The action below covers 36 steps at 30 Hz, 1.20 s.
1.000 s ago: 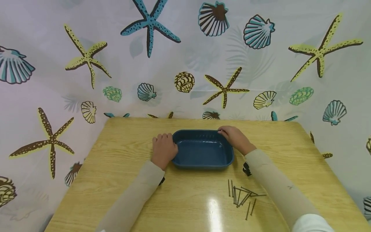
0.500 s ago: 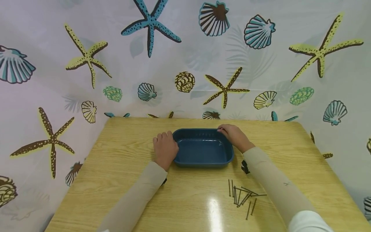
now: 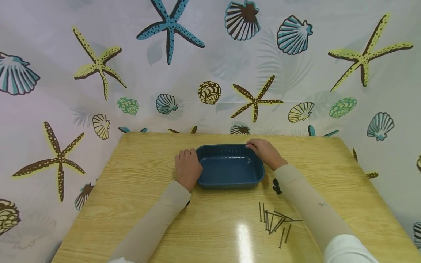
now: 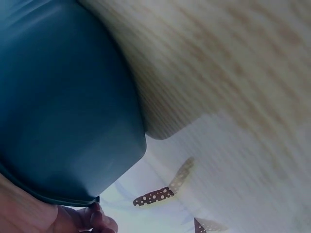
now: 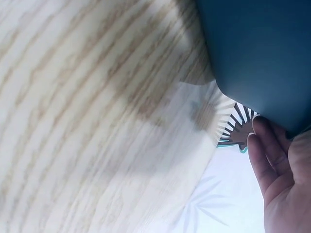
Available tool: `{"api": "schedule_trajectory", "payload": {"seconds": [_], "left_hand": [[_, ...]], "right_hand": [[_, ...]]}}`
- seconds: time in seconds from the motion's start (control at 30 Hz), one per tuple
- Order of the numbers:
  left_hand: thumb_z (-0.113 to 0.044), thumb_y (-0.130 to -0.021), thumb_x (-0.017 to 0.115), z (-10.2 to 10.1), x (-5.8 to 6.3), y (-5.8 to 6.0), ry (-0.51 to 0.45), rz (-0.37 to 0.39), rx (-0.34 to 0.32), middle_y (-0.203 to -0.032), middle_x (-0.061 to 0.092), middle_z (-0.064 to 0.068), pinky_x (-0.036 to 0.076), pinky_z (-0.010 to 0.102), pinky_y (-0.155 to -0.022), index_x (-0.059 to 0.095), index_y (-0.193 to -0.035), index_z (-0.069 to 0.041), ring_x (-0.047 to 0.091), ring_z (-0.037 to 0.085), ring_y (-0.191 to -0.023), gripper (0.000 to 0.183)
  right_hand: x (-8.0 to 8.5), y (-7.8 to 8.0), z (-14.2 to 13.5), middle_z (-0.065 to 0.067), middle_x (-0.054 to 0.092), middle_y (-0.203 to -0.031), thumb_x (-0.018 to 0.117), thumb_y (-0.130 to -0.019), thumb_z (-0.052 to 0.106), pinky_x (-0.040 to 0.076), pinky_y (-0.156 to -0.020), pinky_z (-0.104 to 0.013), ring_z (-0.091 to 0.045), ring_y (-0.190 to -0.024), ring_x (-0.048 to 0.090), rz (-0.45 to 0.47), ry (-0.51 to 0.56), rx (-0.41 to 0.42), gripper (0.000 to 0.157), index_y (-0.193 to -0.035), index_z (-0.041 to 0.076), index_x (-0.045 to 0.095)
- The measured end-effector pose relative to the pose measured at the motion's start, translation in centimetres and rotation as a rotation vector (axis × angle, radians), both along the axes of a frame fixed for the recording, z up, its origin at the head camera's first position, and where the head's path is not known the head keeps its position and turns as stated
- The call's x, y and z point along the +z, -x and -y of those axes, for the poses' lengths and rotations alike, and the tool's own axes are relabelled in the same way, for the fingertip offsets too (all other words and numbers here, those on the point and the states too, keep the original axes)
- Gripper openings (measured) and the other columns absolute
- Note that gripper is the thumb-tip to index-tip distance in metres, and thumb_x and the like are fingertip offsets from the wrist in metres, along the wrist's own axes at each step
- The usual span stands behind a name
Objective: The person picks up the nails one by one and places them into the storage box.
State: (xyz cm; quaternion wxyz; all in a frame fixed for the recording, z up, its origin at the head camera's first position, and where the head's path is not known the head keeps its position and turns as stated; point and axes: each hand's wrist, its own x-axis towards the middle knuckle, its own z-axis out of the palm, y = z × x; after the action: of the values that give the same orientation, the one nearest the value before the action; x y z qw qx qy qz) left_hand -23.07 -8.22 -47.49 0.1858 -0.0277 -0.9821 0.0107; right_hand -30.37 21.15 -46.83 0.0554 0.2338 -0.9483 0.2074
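Seashell-print cloth (image 3: pixel 217 65) behind wooden table (image 3: pixel 138 175)

"Where's the head camera?"
"High, facing forward and down over the worktop (image 3: pixel 141 175), past its far edge."
"And the wrist pair?"
"Close in, both showing the blue dish (image 3: pixel 230 171) from outside."

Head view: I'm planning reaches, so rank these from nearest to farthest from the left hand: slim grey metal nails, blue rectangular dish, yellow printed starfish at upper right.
1. Blue rectangular dish: on the right of the left hand, touching it.
2. Slim grey metal nails: rightward, lower in frame.
3. Yellow printed starfish: far upper right.
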Motion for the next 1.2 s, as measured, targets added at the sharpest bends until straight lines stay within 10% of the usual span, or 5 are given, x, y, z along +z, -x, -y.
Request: {"api": "schedule_trajectory", "payload": {"seconds": [0.53, 1.2], "left_hand": [[-0.019, -0.086, 0.054, -0.2, 0.2, 0.5, -0.136, 0.066, 0.003, -0.095, 0.059, 0.013, 0.038, 0.043, -0.08, 0.06, -0.103, -0.006, 0.052, 0.031, -0.09, 0.023], [-0.018, -0.087, 0.053, 0.2, 0.0, 0.7, -0.228, 0.16, 0.006, -0.095, 0.058, 0.012, 0.037, 0.046, -0.082, 0.058, -0.105, -0.007, 0.051, 0.032, -0.092, 0.022]], "right_hand": [[-0.5, -1.1, -1.9, -0.009, 0.064, -0.102, 0.033, -0.099, 0.043, 0.043, -0.085, -0.046, -0.026, -0.095, 0.06, 0.057, -0.003, -0.145, 0.047, -0.111, 0.008, 0.062], [-0.7, -10.4, -6.9, -0.005, 0.062, -0.104, 0.05, -0.096, 0.026, 0.047, -0.078, -0.043, -0.02, -0.091, 0.059, 0.171, 0.043, -0.079, 0.033, -0.117, 0.003, 0.06]]}}
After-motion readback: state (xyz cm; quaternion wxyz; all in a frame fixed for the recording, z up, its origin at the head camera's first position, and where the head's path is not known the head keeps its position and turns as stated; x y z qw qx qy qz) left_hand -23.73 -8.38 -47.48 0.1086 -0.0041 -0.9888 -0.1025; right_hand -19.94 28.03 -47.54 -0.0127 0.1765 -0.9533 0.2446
